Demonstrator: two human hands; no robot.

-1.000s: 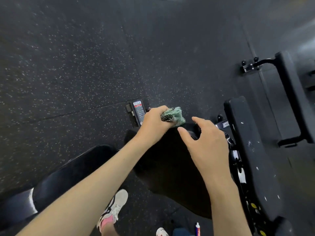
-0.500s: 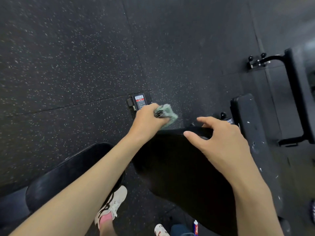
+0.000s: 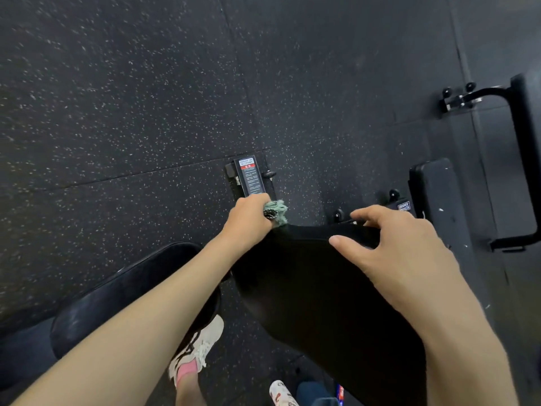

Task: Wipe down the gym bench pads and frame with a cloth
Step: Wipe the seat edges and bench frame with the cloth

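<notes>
A black bench pad (image 3: 307, 288) fills the lower middle of the view. My left hand (image 3: 248, 218) grips a bunched green cloth (image 3: 276, 210) at the pad's far left corner. My right hand (image 3: 392, 250) hovers over or rests on the pad's far edge, fingers spread and slightly bent, holding nothing. Beyond the left hand a black frame foot with a red-and-white warning label (image 3: 250, 178) lies on the floor. A second black pad (image 3: 131, 288) sits under my left forearm.
Speckled black rubber floor (image 3: 131, 98) spreads around. A neighbouring bench pad (image 3: 439, 197) and a black handle frame (image 3: 524, 159) stand at the right. My shoes (image 3: 199, 350) and a small bottle (image 3: 339, 391) show near the bottom edge.
The view has shifted, and the pad shows more fully. My left hand with the cloth has slid to the pad's far left corner. My right hand stays near the far edge.
</notes>
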